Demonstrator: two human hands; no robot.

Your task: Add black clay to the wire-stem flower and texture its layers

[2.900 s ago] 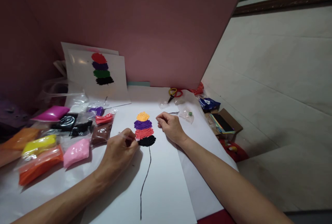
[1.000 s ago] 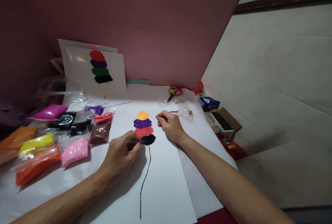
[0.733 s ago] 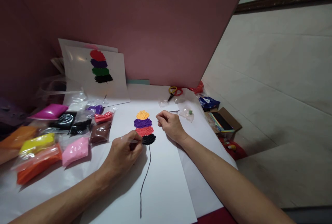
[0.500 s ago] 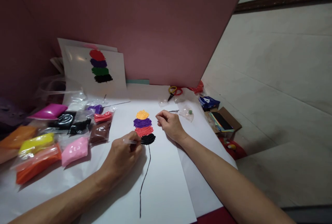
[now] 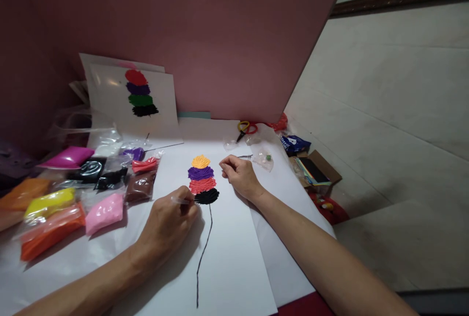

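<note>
Pressing: left hand [image 5: 166, 223] pinches a thin clear stick [image 5: 182, 200], its tip touching the black clay patch [image 5: 207, 197].
Black patch: ridged and oval, lowest of four stacked clay lobes on the white paper sheet [image 5: 234, 267]; above it lie red [image 5: 202, 185], purple [image 5: 201, 173] and orange [image 5: 201, 161] lobes, each touching the next.
Stem: a thin black line [image 5: 202, 252] runs down from the black patch, slightly curved.
Right hand: right hand [image 5: 239, 175] rests on the paper just beside the lobes, fingers curled together around a slim metal tool [image 5: 245, 156].
Left of the sheet: soft clay in glossy plastic bags, pink [image 5: 103, 213], brown [image 5: 140, 186], yellow [image 5: 49, 203], orange [image 5: 49, 238], magenta [image 5: 69, 157].
Back: a white card [image 5: 128, 106] leans on the pink wall, bearing red, purple, green and black lobes.
Far edge: scissors [image 5: 245, 129] with yellow and red handles.
</note>
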